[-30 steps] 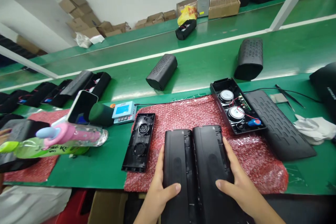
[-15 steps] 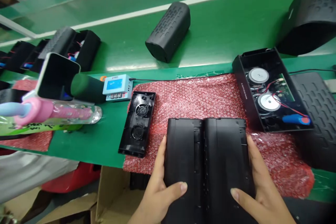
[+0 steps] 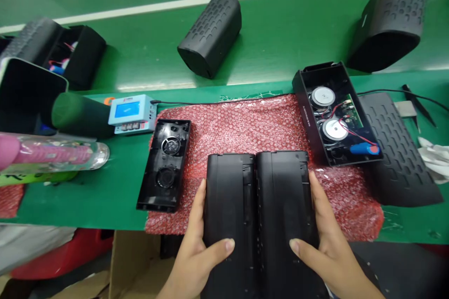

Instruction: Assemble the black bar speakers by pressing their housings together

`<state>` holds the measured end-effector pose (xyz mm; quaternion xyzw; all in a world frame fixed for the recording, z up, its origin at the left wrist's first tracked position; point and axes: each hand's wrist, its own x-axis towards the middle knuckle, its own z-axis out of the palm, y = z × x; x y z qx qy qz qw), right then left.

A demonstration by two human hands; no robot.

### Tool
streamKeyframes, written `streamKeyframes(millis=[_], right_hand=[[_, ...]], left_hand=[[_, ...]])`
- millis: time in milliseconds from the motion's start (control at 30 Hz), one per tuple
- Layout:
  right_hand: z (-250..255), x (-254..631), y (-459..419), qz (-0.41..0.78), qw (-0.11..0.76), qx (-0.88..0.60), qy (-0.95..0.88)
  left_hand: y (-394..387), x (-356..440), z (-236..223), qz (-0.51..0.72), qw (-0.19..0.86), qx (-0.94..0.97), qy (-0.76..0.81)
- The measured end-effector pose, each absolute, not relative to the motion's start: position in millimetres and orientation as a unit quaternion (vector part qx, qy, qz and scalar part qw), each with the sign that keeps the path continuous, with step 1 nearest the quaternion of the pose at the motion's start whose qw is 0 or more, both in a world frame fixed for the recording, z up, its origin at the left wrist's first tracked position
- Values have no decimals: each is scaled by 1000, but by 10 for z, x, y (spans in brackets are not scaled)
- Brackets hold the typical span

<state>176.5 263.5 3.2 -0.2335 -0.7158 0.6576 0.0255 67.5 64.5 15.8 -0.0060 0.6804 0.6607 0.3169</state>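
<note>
At the near edge of a green table (image 3: 105, 191), the left hand (image 3: 199, 247) and the right hand (image 3: 329, 243) clamp the left casing (image 3: 228, 201) and the right casing (image 3: 286, 201) between them, side by side. A black panel (image 3: 166, 164) lies leftward, an open case (image 3: 309, 117) ahead at right; both casings' long axes point forward.

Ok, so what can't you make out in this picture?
All in the head view:
Left case: near end, cut off by the bottom edge.
Left hand: some fingers, hidden by that case.
Pink bottle: top, cut off by the left edge.
Blue box: any writing on its screen, too small.
</note>
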Motion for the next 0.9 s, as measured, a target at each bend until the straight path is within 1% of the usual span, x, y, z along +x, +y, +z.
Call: streamKeyframes(millis=[367,633,900], right_hand=[[39,1756,2613,662,34,-242,-709],[51,1764,2610,681,23,-250,-688],[28,1775,2616,664,29,-251,-703]], left_hand=[[658,667,147,663,312,-6,680],[670,681,180,664,311,-9,680],[668,671,185,657,309,-18,688]])
